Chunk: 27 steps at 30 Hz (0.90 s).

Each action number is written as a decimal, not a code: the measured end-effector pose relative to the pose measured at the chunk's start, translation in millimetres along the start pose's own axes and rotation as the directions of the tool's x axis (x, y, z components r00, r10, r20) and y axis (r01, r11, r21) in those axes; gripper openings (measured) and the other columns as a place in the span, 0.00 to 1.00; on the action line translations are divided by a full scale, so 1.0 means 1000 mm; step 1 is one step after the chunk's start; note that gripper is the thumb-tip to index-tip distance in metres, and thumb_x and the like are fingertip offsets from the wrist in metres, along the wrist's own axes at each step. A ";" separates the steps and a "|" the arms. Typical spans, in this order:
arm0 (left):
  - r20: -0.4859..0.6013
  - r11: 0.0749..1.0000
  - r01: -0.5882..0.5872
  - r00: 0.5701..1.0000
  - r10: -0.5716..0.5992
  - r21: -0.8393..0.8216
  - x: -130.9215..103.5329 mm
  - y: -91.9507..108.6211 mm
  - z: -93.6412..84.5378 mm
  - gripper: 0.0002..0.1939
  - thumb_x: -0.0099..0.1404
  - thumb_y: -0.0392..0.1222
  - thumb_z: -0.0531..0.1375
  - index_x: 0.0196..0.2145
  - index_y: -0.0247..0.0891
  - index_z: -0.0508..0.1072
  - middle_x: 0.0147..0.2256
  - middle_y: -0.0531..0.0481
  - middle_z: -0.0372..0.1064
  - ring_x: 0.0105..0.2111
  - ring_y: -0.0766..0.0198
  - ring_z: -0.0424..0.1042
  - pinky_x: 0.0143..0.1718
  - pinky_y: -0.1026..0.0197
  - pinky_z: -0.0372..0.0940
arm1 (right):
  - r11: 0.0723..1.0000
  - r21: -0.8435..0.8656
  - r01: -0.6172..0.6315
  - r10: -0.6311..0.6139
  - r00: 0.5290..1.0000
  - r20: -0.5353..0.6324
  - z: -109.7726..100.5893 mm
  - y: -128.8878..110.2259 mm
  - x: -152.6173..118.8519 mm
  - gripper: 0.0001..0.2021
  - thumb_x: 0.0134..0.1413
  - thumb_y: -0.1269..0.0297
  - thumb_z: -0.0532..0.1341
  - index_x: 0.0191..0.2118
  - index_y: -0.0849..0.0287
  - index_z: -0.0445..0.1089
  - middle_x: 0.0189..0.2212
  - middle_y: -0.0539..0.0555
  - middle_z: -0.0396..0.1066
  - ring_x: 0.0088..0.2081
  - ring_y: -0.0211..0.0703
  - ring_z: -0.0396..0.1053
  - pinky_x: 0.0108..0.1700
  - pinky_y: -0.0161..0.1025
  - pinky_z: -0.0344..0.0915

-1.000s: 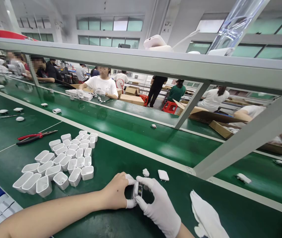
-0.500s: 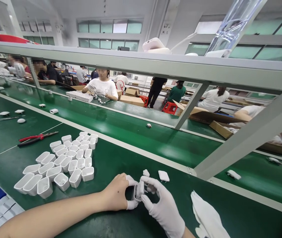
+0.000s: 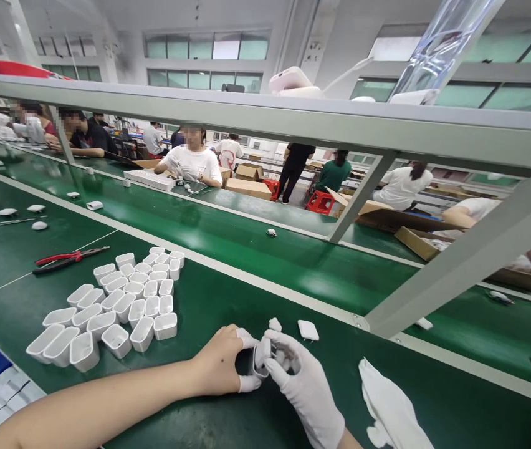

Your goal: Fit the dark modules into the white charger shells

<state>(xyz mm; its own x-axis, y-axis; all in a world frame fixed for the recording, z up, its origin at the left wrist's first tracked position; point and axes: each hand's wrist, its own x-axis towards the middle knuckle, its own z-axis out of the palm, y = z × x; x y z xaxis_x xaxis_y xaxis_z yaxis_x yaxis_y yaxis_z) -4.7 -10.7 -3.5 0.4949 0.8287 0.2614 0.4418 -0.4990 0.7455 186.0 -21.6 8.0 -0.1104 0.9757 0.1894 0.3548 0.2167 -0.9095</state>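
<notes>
My left hand (image 3: 219,363), with white finger cots on thumb and forefinger, grips a small white plastic cup (image 3: 260,373) low over the green bench. My right hand (image 3: 311,388), in a white glove, pinches a small white part (image 3: 262,352) at the cup's mouth. The part sits at least partly inside the cup; fingers hide how deep. Several small pale pieces, blurred, show within the curl of my right fingers. Just beyond the hands lie a small white piece (image 3: 275,324) and a square white piece (image 3: 308,330) with prongs.
Several open white cups (image 3: 116,304) stand grouped left of my hands. Red-handled pliers (image 3: 66,257) lie behind them; a white glove (image 3: 389,408) lies at right. A green conveyor (image 3: 228,249) carries small parts under a shelf (image 3: 247,103) on slanted posts. Co-workers sit opposite.
The small white part has shifted left, further into the cup, and my right fingers have followed it. Items on the conveyor have moved left. Another person's gloved hand shows more at the left edge.
</notes>
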 end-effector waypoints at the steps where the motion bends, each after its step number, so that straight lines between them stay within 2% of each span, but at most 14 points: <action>1: 0.000 1.000 0.004 1.000 -0.004 -0.002 -0.001 -0.001 0.000 0.24 0.50 0.43 0.69 0.46 0.43 0.74 0.42 0.50 0.72 0.43 0.54 0.67 0.48 0.53 0.61 | 0.995 0.089 -0.036 0.036 0.999 0.007 -0.001 0.001 0.001 0.19 0.47 0.58 0.66 0.45 0.59 0.73 0.33 0.55 0.75 0.30 0.45 0.71 0.36 0.44 0.73; 4: -0.061 0.999 -0.006 0.998 0.003 -0.053 -0.002 0.002 -0.003 0.37 0.47 0.43 0.71 0.55 0.39 0.67 0.49 0.44 0.68 0.48 0.50 0.65 0.52 0.50 0.60 | 0.952 0.291 -0.096 0.092 0.995 0.026 -0.004 -0.003 0.003 0.21 0.46 0.52 0.69 0.44 0.59 0.73 0.42 0.60 0.75 0.41 0.52 0.74 0.47 0.48 0.72; 6: -0.128 0.993 -0.038 0.992 0.023 -0.115 -0.003 0.008 -0.007 0.33 0.49 0.41 0.69 0.53 0.39 0.67 0.48 0.45 0.69 0.47 0.53 0.66 0.52 0.51 0.61 | 0.925 0.361 -0.116 0.106 0.993 0.048 -0.005 -0.009 0.001 0.23 0.43 0.49 0.71 0.43 0.58 0.74 0.42 0.61 0.76 0.45 0.56 0.74 0.50 0.50 0.71; 9: -0.195 0.978 -0.066 0.980 0.027 -0.198 -0.005 0.016 -0.011 0.20 0.53 0.38 0.66 0.45 0.40 0.71 0.41 0.48 0.72 0.42 0.57 0.68 0.48 0.54 0.63 | 0.895 0.429 -0.125 0.103 0.992 0.075 -0.005 -0.018 -0.003 0.25 0.42 0.48 0.72 0.43 0.58 0.74 0.41 0.61 0.76 0.44 0.57 0.75 0.49 0.52 0.72; 16: -0.214 0.941 -0.028 0.976 -0.048 -0.338 -0.005 0.015 -0.010 0.16 0.52 0.38 0.65 0.41 0.38 0.72 0.38 0.49 0.69 0.40 0.58 0.68 0.46 0.56 0.62 | 0.859 0.502 -0.100 0.075 0.995 0.069 -0.002 -0.018 -0.005 0.23 0.44 0.52 0.73 0.46 0.56 0.74 0.40 0.60 0.76 0.43 0.56 0.75 0.48 0.52 0.72; 22: -0.221 0.942 -0.040 0.975 -0.037 -0.333 -0.006 0.016 -0.009 0.16 0.52 0.33 0.62 0.41 0.37 0.71 0.37 0.49 0.69 0.39 0.59 0.67 0.45 0.57 0.62 | 0.850 0.513 -0.122 0.104 0.993 0.063 0.000 -0.013 -0.004 0.23 0.43 0.53 0.74 0.45 0.56 0.74 0.43 0.59 0.76 0.45 0.55 0.74 0.50 0.49 0.71; 27: -0.235 0.949 -0.050 0.972 -0.026 -0.312 -0.006 0.016 -0.008 0.15 0.52 0.32 0.61 0.40 0.37 0.70 0.36 0.50 0.68 0.38 0.59 0.67 0.44 0.56 0.63 | 0.877 0.477 -0.062 0.037 0.997 0.061 0.004 -0.009 -0.008 0.22 0.47 0.55 0.72 0.47 0.55 0.71 0.46 0.59 0.75 0.44 0.52 0.75 0.49 0.47 0.72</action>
<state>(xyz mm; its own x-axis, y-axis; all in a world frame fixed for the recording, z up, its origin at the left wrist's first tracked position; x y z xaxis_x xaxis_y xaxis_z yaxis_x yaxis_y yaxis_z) -6.4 -21.7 12.2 0.2940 0.8777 0.3785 0.1612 -0.4359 0.8855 180.2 -31.4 13.5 -0.1535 0.9793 0.1323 -0.1248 0.1136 -0.9857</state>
